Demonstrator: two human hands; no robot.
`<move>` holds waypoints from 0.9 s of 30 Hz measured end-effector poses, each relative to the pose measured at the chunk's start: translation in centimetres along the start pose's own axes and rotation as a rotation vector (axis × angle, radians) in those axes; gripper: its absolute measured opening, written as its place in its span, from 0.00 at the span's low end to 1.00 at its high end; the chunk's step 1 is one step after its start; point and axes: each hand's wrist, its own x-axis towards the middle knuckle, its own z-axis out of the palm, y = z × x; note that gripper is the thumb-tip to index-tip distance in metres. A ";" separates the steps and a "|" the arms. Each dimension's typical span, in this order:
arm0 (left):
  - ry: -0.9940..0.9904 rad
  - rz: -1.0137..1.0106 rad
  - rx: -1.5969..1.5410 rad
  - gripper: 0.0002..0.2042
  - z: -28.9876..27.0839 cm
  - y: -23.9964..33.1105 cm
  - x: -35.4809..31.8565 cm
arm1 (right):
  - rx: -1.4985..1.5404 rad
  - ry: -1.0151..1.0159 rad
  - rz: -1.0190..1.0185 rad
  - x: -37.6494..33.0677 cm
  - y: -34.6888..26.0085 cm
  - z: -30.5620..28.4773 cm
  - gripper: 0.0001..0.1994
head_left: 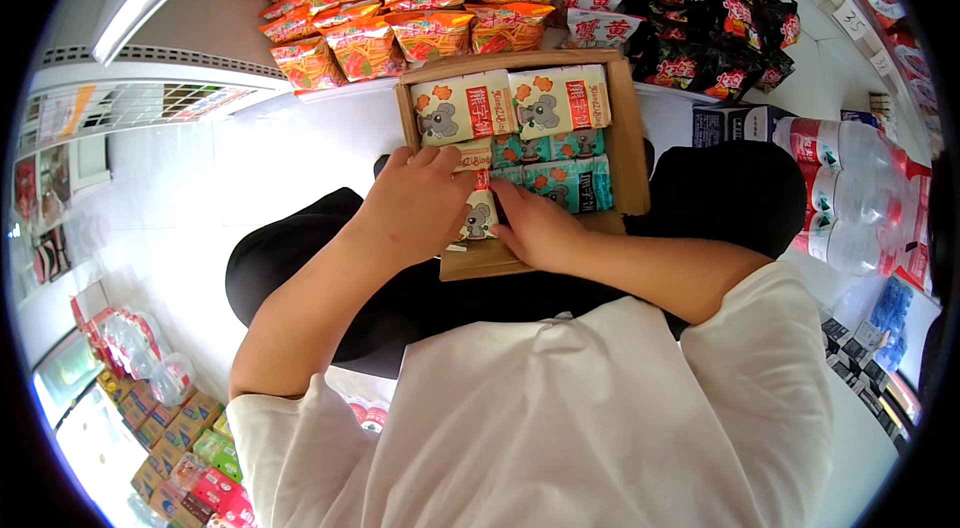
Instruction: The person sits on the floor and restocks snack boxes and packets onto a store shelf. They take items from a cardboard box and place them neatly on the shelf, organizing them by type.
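An open cardboard box (629,143) sits between my bent knees, holding cream-coloured snack packets with a grey cartoon mouse and a red panel. Two such packets (562,100) lie along its far side, and teal packets (568,184) fill the near right part. My left hand (418,200) is over the box's near left corner, its fingers curled on a cream packet (478,220) there. From the other side, my right hand (540,230) grips the same packet's right edge, thumb toward me. Part of that packet is hidden beneath my left hand.
Beyond the box stands a shelf with rows of orange snack bags (425,36), white bags (597,26) and black bags (675,66). Shrink-wrapped large bottles (850,193) stand at the right. Stacked cartons (165,428) and more bottles are at the lower left. White wire shelving (150,93) runs along the left.
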 end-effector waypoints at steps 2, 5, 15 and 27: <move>0.090 0.004 0.041 0.17 0.4 -0.5 0.2 | 0.011 0.085 -0.106 1.0 1.2 0.1 0.29; -0.003 -0.001 0.100 0.18 1.2 -0.8 0.7 | 0.092 -0.069 0.035 2.1 1.4 -1.1 0.28; 0.628 -0.063 -0.225 0.15 -8.8 -2.4 0.4 | -0.256 -0.008 -0.075 3.5 -1.7 -7.0 0.15; 1.286 -0.818 0.400 0.31 -37.3 -28.6 0.3 | -0.186 0.231 -0.334 5.0 -3.5 -12.7 0.07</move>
